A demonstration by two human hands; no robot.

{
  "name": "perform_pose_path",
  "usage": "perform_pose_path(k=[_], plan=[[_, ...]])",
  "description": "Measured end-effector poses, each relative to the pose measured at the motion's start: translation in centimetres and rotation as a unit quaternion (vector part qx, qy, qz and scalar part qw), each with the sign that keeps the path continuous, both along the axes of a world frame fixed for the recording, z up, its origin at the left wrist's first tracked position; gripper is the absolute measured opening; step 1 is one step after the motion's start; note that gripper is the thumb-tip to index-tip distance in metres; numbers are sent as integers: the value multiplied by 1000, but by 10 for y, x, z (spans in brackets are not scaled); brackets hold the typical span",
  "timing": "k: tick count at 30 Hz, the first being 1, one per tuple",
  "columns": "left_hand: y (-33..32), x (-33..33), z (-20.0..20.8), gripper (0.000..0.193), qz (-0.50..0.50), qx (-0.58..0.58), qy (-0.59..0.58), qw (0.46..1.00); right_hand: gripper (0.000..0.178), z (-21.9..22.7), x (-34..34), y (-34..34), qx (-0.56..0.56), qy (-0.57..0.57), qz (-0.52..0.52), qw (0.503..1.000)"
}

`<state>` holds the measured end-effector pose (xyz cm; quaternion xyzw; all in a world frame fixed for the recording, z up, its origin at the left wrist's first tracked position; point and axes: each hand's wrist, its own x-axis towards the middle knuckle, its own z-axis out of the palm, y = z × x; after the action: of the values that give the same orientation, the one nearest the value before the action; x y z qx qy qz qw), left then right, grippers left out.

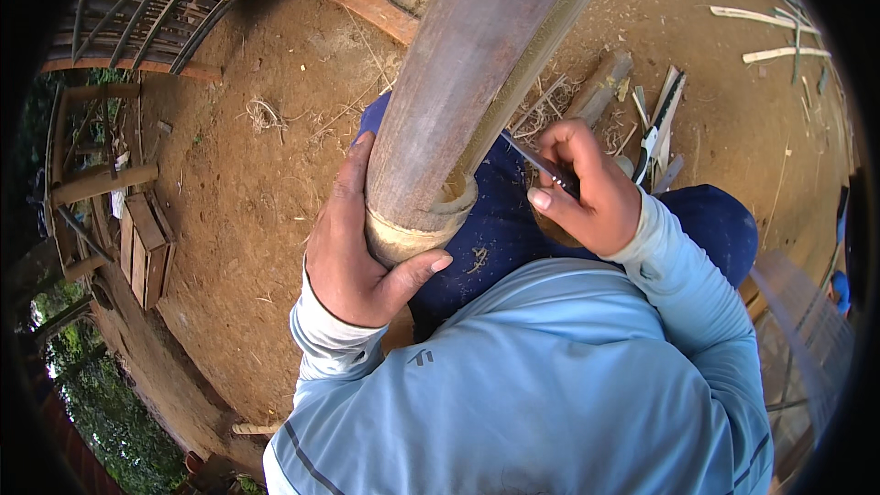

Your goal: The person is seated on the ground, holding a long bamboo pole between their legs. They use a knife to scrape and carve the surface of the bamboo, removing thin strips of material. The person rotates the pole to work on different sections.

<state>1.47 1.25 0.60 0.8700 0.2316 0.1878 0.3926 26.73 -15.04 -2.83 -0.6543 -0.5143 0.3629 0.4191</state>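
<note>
**Knife at the bamboo's cut end**

Head view: the left hand [353, 257] wraps the near end of a thick bamboo pole [458, 82], fingers up its left side, thumb hooked under the pale cut rim. The pole rests over the person's lap in dark blue trousers and runs up out of the picture. The right hand [587, 188] is clenched on a knife [541, 163], whose thin blade points left and meets the pole's right edge just above the rim.

To do this well, I judge the left hand should clamp hard so the pole cannot roll, with the thumb clear of the blade's line. The blade should work in short, shallow strokes along the grain, away from the lap.

The floor [266, 183] is bare brown earth, strewn with shavings and fibres. Split bamboo strips [775, 32] lie at the upper right, a plank [365, 5] lies at the top, and wooden frames [137, 238] stand at the left. It is outdoors, with greenery at the lower left.
</note>
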Motion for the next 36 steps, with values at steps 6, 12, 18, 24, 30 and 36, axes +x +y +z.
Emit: perform_pose_path(k=[6, 12, 18, 24, 30, 36], plan=[[2, -1, -3, 119, -2, -25, -13, 1000, 27, 4, -5, -12, -19, 111, 39, 993], [6, -1, 0, 118, -6, -74, -25, 997, 20, 5, -4, -13, -40, 149, -43, 987], [7, 1, 2, 117, -16, -66, -27, 997, 21, 14, 13, -2, 65, 38, -122, 990], [10, 0, 6, 116, -20, -58, -8, 998, 26, 52, 70, 21, 113, 8, -254, 961], [14, -1, 6, 115, -31, -85, -18, 996, 32, 96, 122, 46, 161, -76, -294, 939], [17, 1, 9, 116, -41, -102, -16, 994, 36, 125, 151, 69, 141, -219, -315, 913]])
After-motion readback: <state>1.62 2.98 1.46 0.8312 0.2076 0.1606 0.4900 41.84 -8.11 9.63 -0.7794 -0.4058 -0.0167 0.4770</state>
